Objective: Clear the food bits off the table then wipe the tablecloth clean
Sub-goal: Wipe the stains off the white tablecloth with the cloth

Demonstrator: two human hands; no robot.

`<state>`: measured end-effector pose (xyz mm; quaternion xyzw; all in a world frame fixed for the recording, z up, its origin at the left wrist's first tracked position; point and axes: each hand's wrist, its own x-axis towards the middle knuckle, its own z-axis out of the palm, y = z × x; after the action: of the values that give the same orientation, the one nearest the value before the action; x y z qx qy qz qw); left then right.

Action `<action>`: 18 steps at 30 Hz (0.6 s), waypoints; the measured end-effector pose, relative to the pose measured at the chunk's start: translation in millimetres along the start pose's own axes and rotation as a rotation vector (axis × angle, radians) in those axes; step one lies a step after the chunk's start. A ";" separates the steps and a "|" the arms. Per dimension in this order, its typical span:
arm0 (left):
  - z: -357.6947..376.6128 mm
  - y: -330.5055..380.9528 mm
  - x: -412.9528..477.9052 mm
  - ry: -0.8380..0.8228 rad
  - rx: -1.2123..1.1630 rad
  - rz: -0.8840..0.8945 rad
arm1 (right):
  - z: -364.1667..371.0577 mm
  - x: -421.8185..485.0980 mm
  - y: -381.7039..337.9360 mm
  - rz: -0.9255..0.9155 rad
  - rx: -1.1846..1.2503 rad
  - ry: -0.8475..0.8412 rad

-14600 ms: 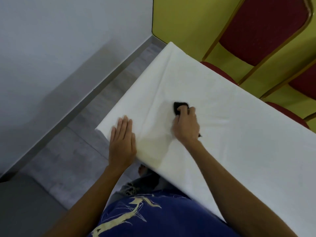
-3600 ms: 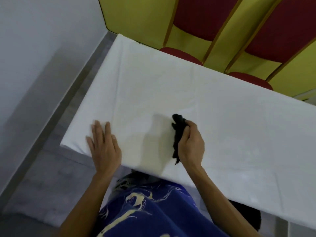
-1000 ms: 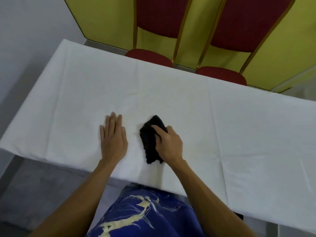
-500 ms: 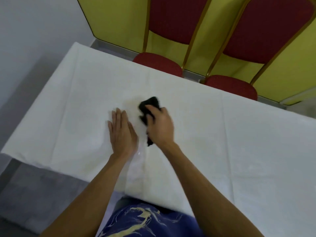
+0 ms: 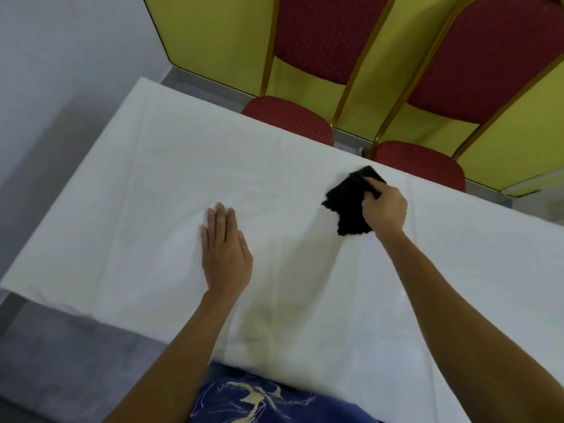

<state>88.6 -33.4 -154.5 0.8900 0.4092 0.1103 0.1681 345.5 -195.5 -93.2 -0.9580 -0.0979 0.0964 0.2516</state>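
The white tablecloth [image 5: 171, 184] covers the table from the left of the frame to the right border; its far edge runs diagonally from upper left toward the right, its left end hangs over grey floor [image 5: 61, 355] at lower left, and its near edge crosses the bottom just above the person's blue shirt [image 5: 244, 401]. Two red chairs [image 5: 290, 116] stand pushed in against the far edge, before a yellow wall [image 5: 213, 35]. The cloth lies bare, apart from the hands and the rag, with wide open room across the left half and at lower right. The left hand [image 5: 224, 251] rests flat at centre, fingers straight and together, gripping nothing. The right hand [image 5: 383, 209] is at centre right, near the far edge, its grip closed on a black rag [image 5: 348, 199] pressed to the cloth. The rag is crumpled, with ragged lower edges. The tablecloth shows fold creases and a faint yellowish patch below centre, between the two forearms; no food bits are discernible.
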 end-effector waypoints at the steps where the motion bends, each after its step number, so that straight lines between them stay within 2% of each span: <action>1: -0.7 5.1 2.6 0.005 -0.007 -0.019 | 2.8 4.3 -5.9 0.118 0.136 0.031; 3: -0.3 20.7 10.4 0.009 -0.046 -0.049 | 18.4 2.0 -36.5 0.185 0.300 0.060; 6: 5.2 40.9 27.4 -0.010 -0.085 -0.004 | 54.3 -23.5 -100.1 -0.062 0.355 -0.068; 9: 12.6 33.1 36.0 -0.028 -0.052 0.049 | 90.5 -43.4 -134.1 -0.276 0.227 -0.200; 12: 14.8 20.4 33.5 -0.003 -0.005 0.109 | 92.6 -34.8 -122.6 -0.392 -0.024 -0.227; 14: 15.1 21.7 32.9 0.017 -0.015 0.119 | 75.3 -11.6 -99.5 -0.416 -0.138 -0.177; 18: 14.1 24.6 33.9 0.004 -0.007 0.105 | 34.5 41.2 -41.9 -0.242 -0.205 -0.009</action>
<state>132.1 -25.4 -155.9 0.9094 0.3621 0.1223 0.1642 371.3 -134.0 -107.2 -0.9595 -0.2229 0.0592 0.1620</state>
